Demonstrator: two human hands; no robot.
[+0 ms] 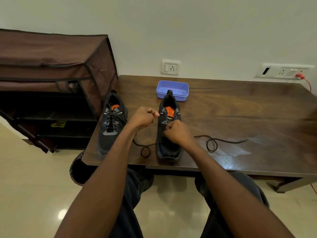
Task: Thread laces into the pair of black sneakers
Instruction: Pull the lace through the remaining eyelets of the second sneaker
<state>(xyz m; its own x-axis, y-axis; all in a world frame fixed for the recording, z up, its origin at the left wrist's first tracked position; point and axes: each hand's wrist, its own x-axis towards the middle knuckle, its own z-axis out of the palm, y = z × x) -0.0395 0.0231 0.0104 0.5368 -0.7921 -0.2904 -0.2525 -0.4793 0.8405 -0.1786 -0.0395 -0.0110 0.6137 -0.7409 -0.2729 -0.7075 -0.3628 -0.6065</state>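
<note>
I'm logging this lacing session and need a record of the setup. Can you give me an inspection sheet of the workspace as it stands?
Surface: dark wooden table, glossy, with a glare patch at the right front.
Job's things: left sneaker laced; right sneaker mostly unlaced, its lace trailing over the table on both sides.
Clutter: blue tray behind the right sneaker.
Hands: left hand curled, pinching the lace; right hand curled over the right sneaker's eyelets, its grip hidden.
Cables: red cable plugged in at the right wall socket.
Surroundings: brown fabric shoe rack at left, tiled floor.
</note>
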